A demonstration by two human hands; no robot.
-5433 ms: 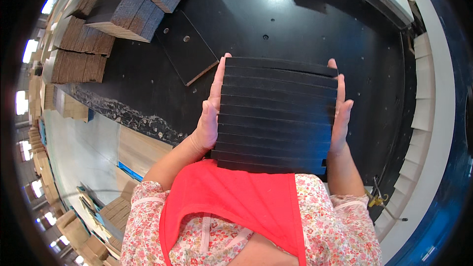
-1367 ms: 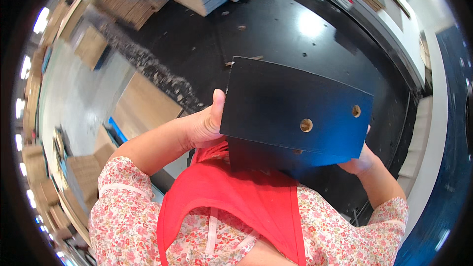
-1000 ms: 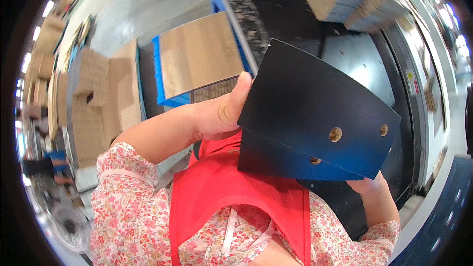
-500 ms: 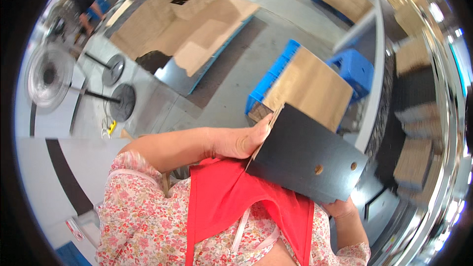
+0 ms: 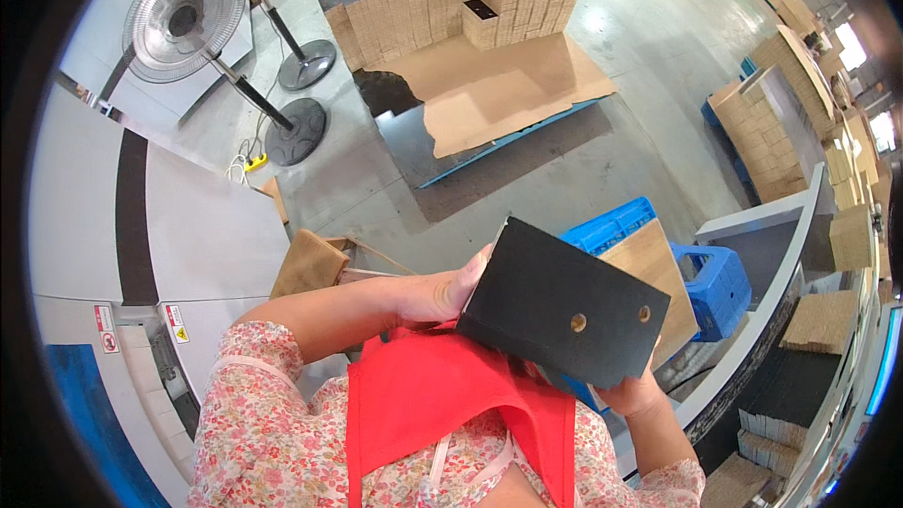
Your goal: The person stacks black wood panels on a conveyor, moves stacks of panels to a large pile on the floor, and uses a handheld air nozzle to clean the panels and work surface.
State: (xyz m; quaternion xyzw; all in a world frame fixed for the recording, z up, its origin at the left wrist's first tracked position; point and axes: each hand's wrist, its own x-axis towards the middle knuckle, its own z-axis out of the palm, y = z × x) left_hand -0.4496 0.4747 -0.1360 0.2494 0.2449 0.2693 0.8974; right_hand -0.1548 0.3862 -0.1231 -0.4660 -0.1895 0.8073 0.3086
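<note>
A black rectangular board (image 5: 555, 296) with two round holes near its right end is held tilted in front of my red apron. My left hand (image 5: 459, 290) grips its left edge, the thumb along the side and the other fingers hidden behind. At the lower right corner, my right hand (image 5: 632, 391) holds the board from beneath, its fingers partly covered. Just beyond the board stands a blue crate (image 5: 611, 226) with a wood-coloured panel (image 5: 649, 259) on top, which the black board partly hides.
Ahead lies a low blue pallet (image 5: 508, 146) with brown cardboard (image 5: 513, 85) and stacked boards (image 5: 414, 23) along its back. A blue plastic stool (image 5: 724, 292) stands at right beside a grey rail (image 5: 752, 362). Left are a pedestal fan (image 5: 183, 19), a wooden stool (image 5: 308, 263) and white machine cabinets (image 5: 202, 216).
My view has swung to the right and up, so the pallet and fan appear shifted right. Both hands still hold the black board, which now faces me more squarely.
</note>
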